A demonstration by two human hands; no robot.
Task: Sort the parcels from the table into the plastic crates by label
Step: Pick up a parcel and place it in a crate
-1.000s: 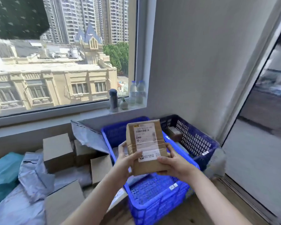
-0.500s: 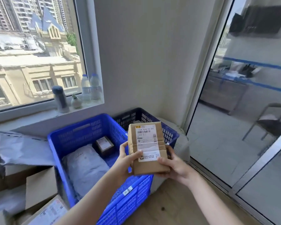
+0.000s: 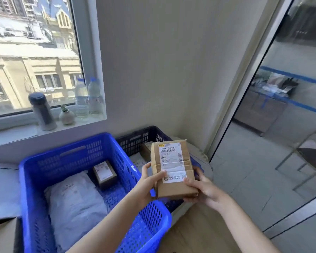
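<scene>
Looks partly done, not finished. Two crates side by side below the window sill: a blue crate [image 3: 67, 157] in front and a dark crate [image 3: 135, 141] behind its right side, against the wall. Already in the blue crate, a grey bag [image 3: 75, 203] lying flat across the near and middle floor. Off that crate's left edge, more grey wrapping [image 3: 2, 183] and a cardboard corner [image 3: 0, 232], probably waiting for sorting. In the air above the right rim of the blue crate and the near edge of the dark crate, a brown parcel [image 3: 171, 187], upright, resting in neither. Just beyond the grey bag, toward the far right corner of the blue crate, a small box [image 3: 104, 172] with its label up. On the dark crate's floor near its left wall, a white packet [image 3: 138, 159], with something brown behind it, mostly hidden. Gripping the brown parcel from both sides: left hand [image 3: 146, 181] curled round its left edge with the thumb on the front, right hand [image 3: 202, 189] cupped round the lower right corner. Facing the camera, a white label [image 3: 171, 161], too blurred to pick a crate from. Left to do, judging from this: set this parcel down, then sort the remainder.
</scene>
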